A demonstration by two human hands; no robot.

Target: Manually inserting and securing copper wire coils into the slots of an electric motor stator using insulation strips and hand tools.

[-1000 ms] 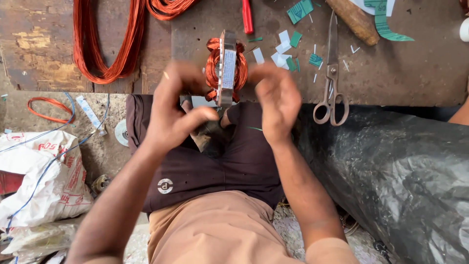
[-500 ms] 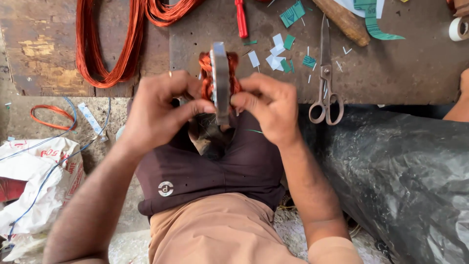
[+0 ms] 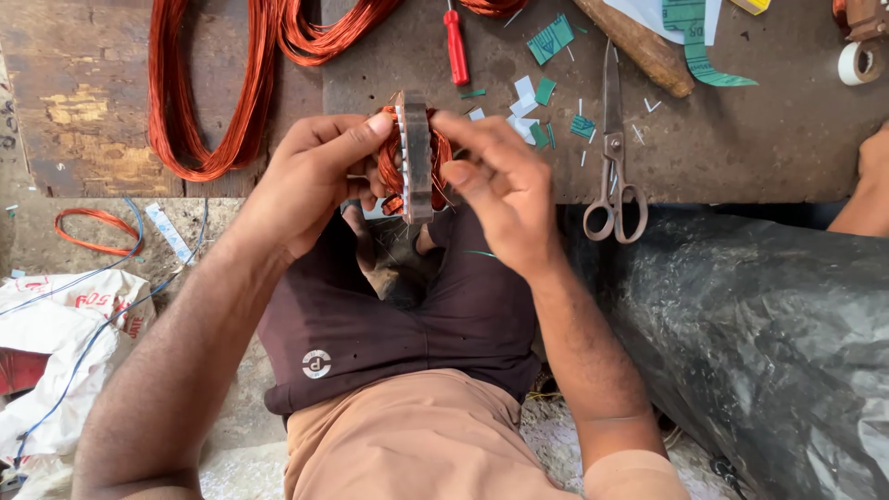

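Both of my hands hold a motor stator, a grey laminated metal ring seen edge-on, with copper wire windings bulging out on both sides. My left hand grips its left side, thumb and fingers pressed on the copper coils. My right hand clasps the right side, fingertips on the ring's top edge. The stator hangs above my lap at the front edge of a dark workbench.
On the bench lie scissors, a red-handled screwdriver, green and white paper scraps, a wooden handle and a tape roll. Copper wire hanks hang at left. Black plastic sheet at right; another person's arm.
The stator has been turned edge-on and held slightly lower and closer; both hands regripped it, the right fingers now on its top edge.
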